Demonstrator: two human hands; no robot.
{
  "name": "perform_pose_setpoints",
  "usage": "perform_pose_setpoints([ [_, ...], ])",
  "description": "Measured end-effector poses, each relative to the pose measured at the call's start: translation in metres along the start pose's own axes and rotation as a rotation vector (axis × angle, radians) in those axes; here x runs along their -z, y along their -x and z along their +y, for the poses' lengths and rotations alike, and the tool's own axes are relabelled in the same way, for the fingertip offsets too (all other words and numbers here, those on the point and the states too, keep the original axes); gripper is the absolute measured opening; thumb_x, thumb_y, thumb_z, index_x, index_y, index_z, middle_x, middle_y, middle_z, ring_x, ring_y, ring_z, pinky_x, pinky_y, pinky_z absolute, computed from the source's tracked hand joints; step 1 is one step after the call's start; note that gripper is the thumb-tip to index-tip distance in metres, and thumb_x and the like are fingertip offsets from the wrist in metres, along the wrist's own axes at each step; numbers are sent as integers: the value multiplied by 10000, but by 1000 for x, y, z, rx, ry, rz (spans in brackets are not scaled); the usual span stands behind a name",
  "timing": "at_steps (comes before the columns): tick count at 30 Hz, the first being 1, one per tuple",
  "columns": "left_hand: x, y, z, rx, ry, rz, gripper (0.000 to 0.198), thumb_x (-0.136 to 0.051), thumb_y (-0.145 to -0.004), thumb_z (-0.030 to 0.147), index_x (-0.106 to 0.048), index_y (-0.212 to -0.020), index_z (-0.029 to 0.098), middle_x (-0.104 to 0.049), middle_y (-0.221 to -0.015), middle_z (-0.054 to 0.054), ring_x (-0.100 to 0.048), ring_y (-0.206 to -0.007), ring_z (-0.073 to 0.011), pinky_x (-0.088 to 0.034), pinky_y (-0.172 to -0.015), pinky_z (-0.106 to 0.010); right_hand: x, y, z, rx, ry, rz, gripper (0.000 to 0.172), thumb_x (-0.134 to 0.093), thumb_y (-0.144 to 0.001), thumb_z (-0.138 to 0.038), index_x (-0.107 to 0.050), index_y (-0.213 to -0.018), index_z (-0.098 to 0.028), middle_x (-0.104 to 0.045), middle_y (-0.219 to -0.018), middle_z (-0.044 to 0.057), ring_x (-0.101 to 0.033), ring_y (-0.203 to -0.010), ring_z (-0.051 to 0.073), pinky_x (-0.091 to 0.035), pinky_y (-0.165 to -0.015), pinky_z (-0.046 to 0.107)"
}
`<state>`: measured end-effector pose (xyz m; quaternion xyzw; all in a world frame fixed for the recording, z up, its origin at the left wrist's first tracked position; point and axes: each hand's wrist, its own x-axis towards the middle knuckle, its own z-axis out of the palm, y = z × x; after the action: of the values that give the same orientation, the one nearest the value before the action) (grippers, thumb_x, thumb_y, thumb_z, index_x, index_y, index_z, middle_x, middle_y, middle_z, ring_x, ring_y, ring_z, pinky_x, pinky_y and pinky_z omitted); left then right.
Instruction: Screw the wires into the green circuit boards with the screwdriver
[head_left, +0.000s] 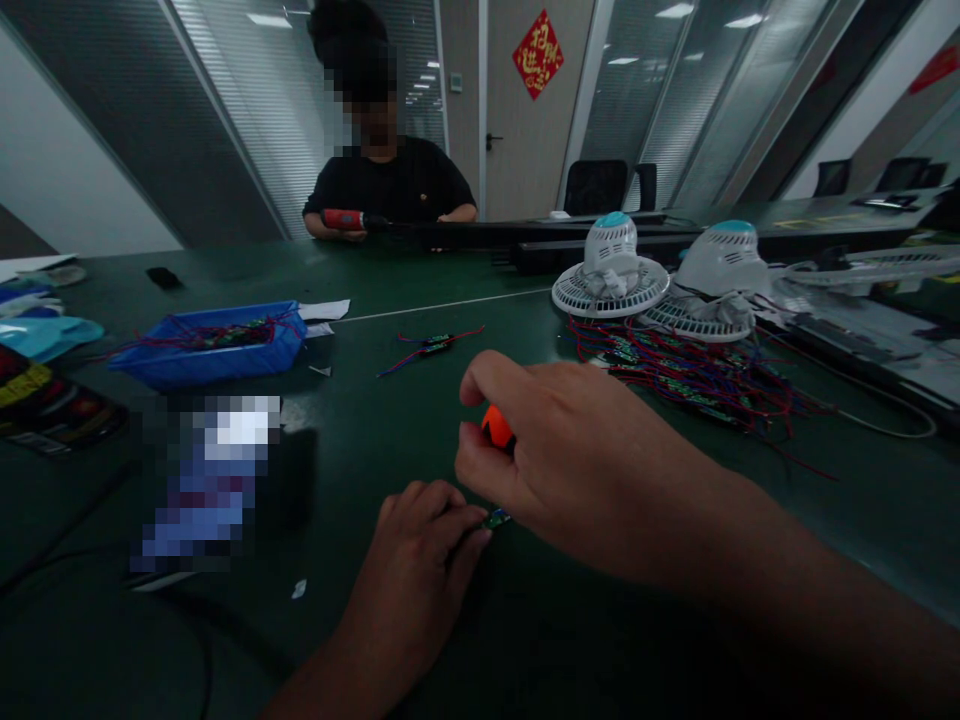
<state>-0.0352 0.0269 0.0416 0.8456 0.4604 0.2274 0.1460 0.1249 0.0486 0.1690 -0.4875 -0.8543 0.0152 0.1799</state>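
One small circuit board (496, 518) sits at the near middle of the dark green tabletop (360, 430), with its left end between the thumb and fingers of the left hand (420, 530), which look pinched together on it; whether it touches the surface cannot be told. Just above and to the far side, the right hand (577, 450) is curled closed around an orange thing (496, 427) with some black on it, mostly hidden in the grip. The board should be very light and stiff, with smooth faces that may slip or spin under a fingertip. Its little parts and joints are probably fragile, so the bare long edges look like the best hold, with light pressure and no bending. Farther off, a similar board with wires (438, 344) lies alone, and its red and blue leads are likely soft and springy, poor places to pull. More of these form a tangled pile (697, 385) at the right, where lifting one by its body would probably drag its neighbours. A blue tray (210, 370) at the left holds others.
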Motion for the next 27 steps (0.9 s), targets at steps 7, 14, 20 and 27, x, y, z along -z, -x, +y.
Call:
perform_pose_setpoints([
  [7, 0, 0, 0, 1, 16, 17, 185, -548, -847, 124, -675, -916, 240, -641, -925, -52, -571, -856, -265, -460, -725, -453, 6, 2, -1, -10, -21, -47, 329, -384, -906, -470, -551, -781, -216, -533, -613, -31, -395, -519, 116, -183, -507, 288],
  [14, 0, -1, 0, -7, -18, 17, 162, -573, -846, 148, -689, -911, 240, -642, -889, -39, -576, -856, -251, -450, -781, -452, 4, -1, 0, 12, 31, -6, 328, -415, -925, -426, -577, -722, -227, -445, -516, -45, -300, -450, 112, -127, -476, 289],
  [20, 0, 0, -1, -9, -27, 6, 167, -565, -851, 154, -687, -906, 254, -650, -907, -38, -573, -843, -241, -448, -736, -421, 2, 1, 0, 24, 56, -5, 172, -446, -898, -320, -574, -883, -205, -511, -588, -29, -381, -483, 133, -172, -482, 290],
  [27, 0, 0, -1, -8, -1, 20, 178, -550, -851, 151, -687, -918, 242, -644, -894, -51, -574, -828, -267, -452, -694, -444, 1, 1, 0, 22, -1, -24, 146, -464, -870, -311, -537, -897, -187, -536, -632, -22, -436, -543, 140, -205, -512, 290],
])
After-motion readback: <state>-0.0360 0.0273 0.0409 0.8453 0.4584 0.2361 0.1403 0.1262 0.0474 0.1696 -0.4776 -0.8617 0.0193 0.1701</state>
